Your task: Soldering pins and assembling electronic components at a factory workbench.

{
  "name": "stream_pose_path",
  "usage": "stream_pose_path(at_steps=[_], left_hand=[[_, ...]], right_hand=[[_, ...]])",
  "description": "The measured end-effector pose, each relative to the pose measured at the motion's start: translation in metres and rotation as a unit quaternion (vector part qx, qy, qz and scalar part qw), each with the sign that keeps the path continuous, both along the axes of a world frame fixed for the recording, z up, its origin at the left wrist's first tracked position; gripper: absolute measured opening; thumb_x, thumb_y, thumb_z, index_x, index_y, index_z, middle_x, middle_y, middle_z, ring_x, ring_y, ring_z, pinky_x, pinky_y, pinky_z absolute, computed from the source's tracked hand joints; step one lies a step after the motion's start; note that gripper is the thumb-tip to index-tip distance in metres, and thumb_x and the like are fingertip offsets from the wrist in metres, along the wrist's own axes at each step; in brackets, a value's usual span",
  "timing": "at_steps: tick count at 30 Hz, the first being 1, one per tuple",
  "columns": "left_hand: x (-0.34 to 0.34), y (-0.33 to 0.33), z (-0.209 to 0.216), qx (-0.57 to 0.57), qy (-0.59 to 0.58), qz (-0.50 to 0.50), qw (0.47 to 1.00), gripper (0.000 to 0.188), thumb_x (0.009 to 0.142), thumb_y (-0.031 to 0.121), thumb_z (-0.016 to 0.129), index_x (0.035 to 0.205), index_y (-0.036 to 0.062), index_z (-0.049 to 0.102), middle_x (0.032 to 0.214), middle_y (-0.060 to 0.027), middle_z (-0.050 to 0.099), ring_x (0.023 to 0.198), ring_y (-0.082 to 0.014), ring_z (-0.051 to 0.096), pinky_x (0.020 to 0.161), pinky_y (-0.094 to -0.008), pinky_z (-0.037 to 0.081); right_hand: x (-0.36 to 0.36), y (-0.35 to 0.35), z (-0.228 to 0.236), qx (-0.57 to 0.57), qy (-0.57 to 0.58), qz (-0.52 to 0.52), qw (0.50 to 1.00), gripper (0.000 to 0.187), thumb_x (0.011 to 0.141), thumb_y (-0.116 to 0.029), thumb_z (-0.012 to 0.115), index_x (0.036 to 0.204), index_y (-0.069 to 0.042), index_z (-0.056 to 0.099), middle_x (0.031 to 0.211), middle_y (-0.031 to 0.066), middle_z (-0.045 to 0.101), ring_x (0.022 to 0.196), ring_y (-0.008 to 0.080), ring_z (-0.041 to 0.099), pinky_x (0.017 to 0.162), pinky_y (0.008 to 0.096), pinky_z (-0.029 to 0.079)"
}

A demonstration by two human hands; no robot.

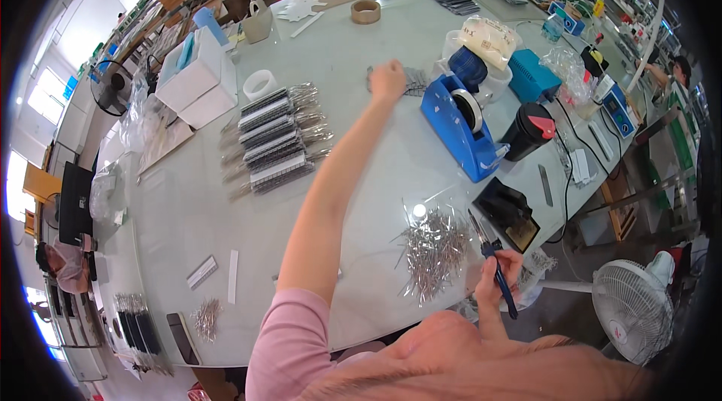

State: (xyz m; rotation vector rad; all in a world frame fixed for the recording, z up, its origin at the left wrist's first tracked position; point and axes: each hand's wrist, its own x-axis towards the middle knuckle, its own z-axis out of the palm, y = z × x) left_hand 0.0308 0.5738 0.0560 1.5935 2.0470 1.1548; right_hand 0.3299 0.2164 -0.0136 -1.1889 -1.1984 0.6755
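My left arm stretches far over the table, and my left hand [388, 80] is closed at a cluster of small grey strips [415, 82]. Whether a strip is between its fingers is too small to tell. Near the front edge, my right hand [489, 286] grips a soldering iron [505, 290] by its dark handle, tip pointing up and away. Just left of the tip lies a loose heap of thin metal wire leads [430, 259]. A black iron stand [502, 204] sits beyond the iron. Stacked strips with wire ends [272, 141] lie left of my forearm.
A blue tape dispenser [453, 129], a black cup with red lid [529, 132] and a teal box [535, 74] stand at right. A white box [197, 81] and tape rolls [260, 84] are left and back. A fan [633, 303] stands off the right edge.
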Motion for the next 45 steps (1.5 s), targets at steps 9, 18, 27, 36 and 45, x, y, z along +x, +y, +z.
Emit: stream_pose_path(at_steps=[9,18,27,36,45], left_hand=[[-0.055,-0.165,0.009,0.0,-0.069,-0.172,0.983,0.042,0.102,0.022,0.046,0.135,-0.0029,0.055,0.138,-0.024,0.055,0.133,-0.0379,0.048,0.112,-0.0409,0.036],[-0.1,-0.401,0.022,-0.044,0.126,-0.156,0.979,0.033,0.092,0.012,0.06,0.124,0.0036,0.064,0.133,-0.0155,0.06,0.132,-0.0366,0.048,0.109,-0.0457,0.037],[-0.102,-0.472,0.001,-0.056,0.178,-0.134,0.973,0.055,0.084,0.026,0.074,0.135,0.0111,0.057,0.136,-0.0089,0.06,0.136,-0.0351,0.046,0.116,-0.0554,0.026],[-0.1,-0.479,-0.013,-0.009,0.227,-0.151,0.962,0.046,0.08,0.021,0.077,0.124,0.0129,0.065,0.117,-0.0051,0.071,0.129,-0.0279,0.054,0.117,-0.0556,0.023],[-0.072,-0.506,0.001,0.042,0.228,-0.159,0.96,0.049,0.081,0.02,0.077,0.126,0.0095,0.064,0.117,-0.0044,0.07,0.123,-0.0258,0.058,0.114,-0.0546,0.028]], right_hand=[[0.008,-0.005,-0.013,0.023,-0.053,-0.027,0.998,0.024,0.096,-0.014,0.06,0.112,-0.004,0.044,0.087,0.0039,0.05,0.063,0.0087,0.051,0.057,0.0226,0.041],[-0.005,0.007,0.005,-0.001,0.015,0.008,1.0,0.011,0.096,-0.011,0.059,0.1,-0.005,0.052,0.076,0.0003,0.05,0.061,0.0072,0.049,0.056,0.0226,0.038],[0.01,0.006,0.041,0.028,0.013,0.016,0.999,0.012,0.096,-0.014,0.064,0.095,-0.005,0.056,0.072,-0.0018,0.051,0.059,0.0043,0.045,0.053,0.0202,0.035],[0.061,0.012,0.112,0.005,0.023,-0.099,0.995,0.021,0.094,-0.017,0.066,0.079,-0.007,0.055,0.067,-0.0057,0.048,0.06,0.0033,0.043,0.053,0.0219,0.03],[0.096,0.073,0.11,-0.081,-0.104,-0.067,0.989,0.027,0.091,-0.026,0.072,0.078,-0.004,0.061,0.063,-0.0029,0.053,0.058,0.0038,0.045,0.052,0.0229,0.031]])
